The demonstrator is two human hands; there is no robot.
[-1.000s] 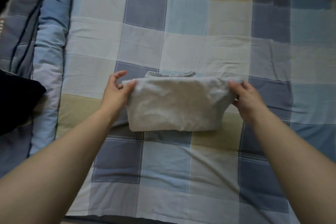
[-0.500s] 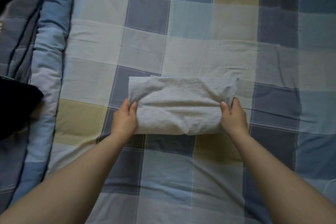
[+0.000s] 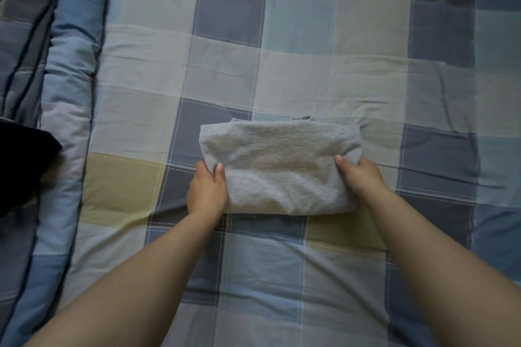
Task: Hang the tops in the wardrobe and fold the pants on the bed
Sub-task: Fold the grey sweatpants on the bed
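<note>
My left hand (image 3: 207, 191) sits just left of centre in the frame, thumb on top of the folded grey pants (image 3: 277, 167) and fingers tucked under their left end, so it is closed on the cloth. My right hand (image 3: 359, 176) mirrors it right of centre, thumb up on the top layer and the rest wrapped around the right end, likewise clamped on the bundle. Both grips are on the near half of each short end, not at the far corners.

The pants lie between the two hands as a compact rectangle on the checked bedsheet (image 3: 310, 276), a little right of the frame's middle. Their long axis runs left to right across the picture, square to my forearms, which come up from the bottom corners. A sliver of a darker waistband or hem shows at the far edge. Whether the bundle rests fully on the sheet or is slightly lifted, I cannot tell.

Neither hand is nearer; the bundle is centred between them. I judge the folding of this pair nearly finished. With the hands at the ends of the long axis, any carry has to keep them level and moving together, or the layers will slide open.

Further out, a rolled duvet (image 3: 70, 93) runs down the left edge, and a dark garment (image 3: 22, 166) lies on it at mid-left, well apart from the pants.
</note>
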